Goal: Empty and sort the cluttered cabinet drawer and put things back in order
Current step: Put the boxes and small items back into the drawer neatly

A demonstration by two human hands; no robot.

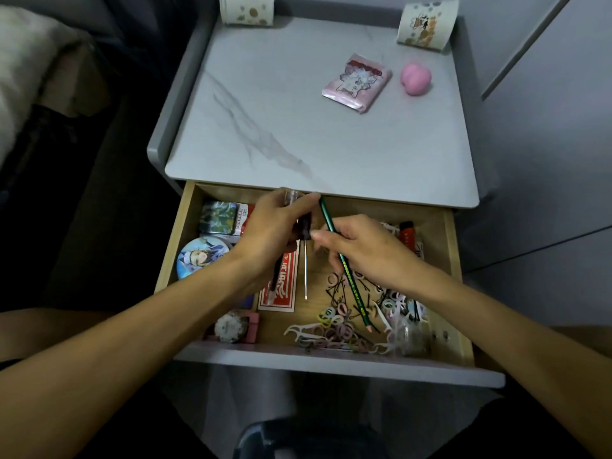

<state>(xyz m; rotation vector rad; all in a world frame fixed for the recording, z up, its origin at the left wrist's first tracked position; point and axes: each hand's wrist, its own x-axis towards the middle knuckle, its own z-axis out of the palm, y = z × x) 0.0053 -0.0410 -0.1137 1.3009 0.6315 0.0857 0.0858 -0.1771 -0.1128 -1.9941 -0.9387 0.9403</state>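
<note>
The wooden drawer (451, 260) of the grey cabinet stands pulled open below me. My left hand (271, 226) grips the dark and clear handle of a screwdriver (305, 273), whose thin metal shaft points down toward me, and also holds a pen. My right hand (361, 246) holds a green pencil (352, 286) slanted across the drawer, tip toward me. Both hands hover over the drawer's middle, almost touching. Under them lie a red card (281, 289), several hair ties (334, 329), hairpins and white floss picks (299, 331).
In the drawer's left part sit a picture tin (218, 217), a round badge (198, 256) and a watch (231, 326); a red lighter (407, 231) lies at the right. On the marble top (265, 120) are a pink packet (356, 82), a pink sponge (415, 77) and two paper cups (427, 24).
</note>
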